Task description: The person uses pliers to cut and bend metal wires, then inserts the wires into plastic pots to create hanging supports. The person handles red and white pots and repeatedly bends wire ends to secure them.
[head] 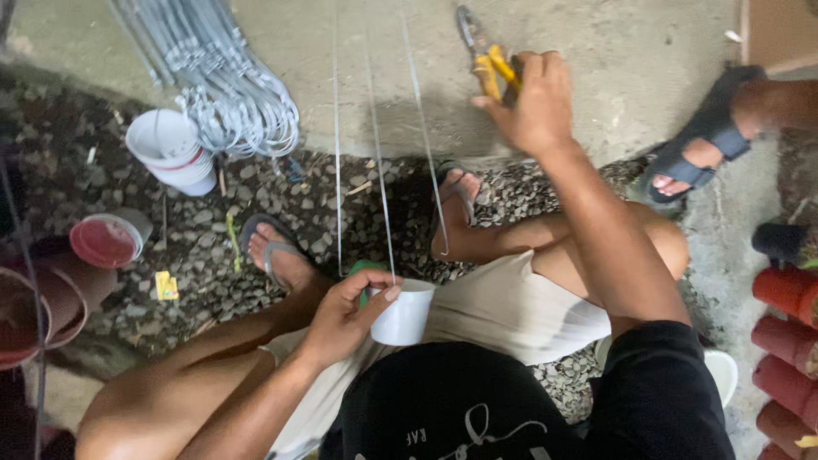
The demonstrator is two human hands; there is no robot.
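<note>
My left hand (348, 313) grips the rim of a small white plastic pot (404, 316) held over my lap. Three thin metal wires (376, 136) rise from the pot and stretch away over the gravel and concrete. My right hand (532, 100) is raised farther out and holds yellow-handled pliers (487, 53), their jaws pointing away near the rightmost wire. My feet in flip-flops (274, 250) rest on the gravel below the wires.
A stack of white pots (170, 150) and a bundle of bent wire hangers (223, 85) lie at the upper left. Red pots (109, 239) sit at the left, more red pots (788, 341) at the right edge. Another person's sandalled foot (699, 145) is at the upper right.
</note>
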